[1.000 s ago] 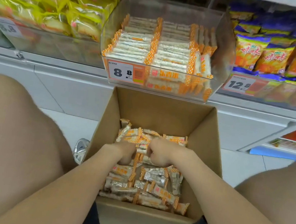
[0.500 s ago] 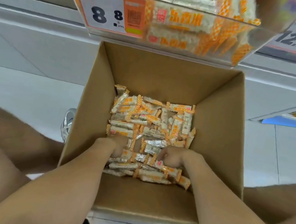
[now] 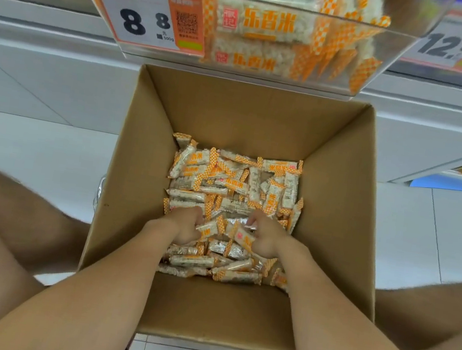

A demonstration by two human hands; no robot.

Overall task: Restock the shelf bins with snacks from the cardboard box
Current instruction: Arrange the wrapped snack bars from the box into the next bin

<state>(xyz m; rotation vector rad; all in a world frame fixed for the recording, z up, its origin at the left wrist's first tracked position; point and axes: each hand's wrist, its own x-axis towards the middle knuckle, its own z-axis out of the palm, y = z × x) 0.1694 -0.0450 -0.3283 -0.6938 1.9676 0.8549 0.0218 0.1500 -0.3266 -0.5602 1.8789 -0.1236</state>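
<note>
An open cardboard box sits on the floor between my knees. Its bottom is covered with several small white-and-orange snack bars. Both my hands are down in the pile near the box's front side. My left hand curls its fingers round a snack bar. My right hand grips another snack bar beside it. Directly above the box hangs the clear shelf bin, filled with the same bars stacked in rows.
An orange price tag reading 8.8 is on the bin's front. A second tag reading 12.8 marks the neighbouring bin to the right. White tiled floor lies around the box, and my bare knees flank it.
The view has tilted down and closer to the box. Both hands slid from the pile's middle toward the box's near side and now hold bars between them.
</note>
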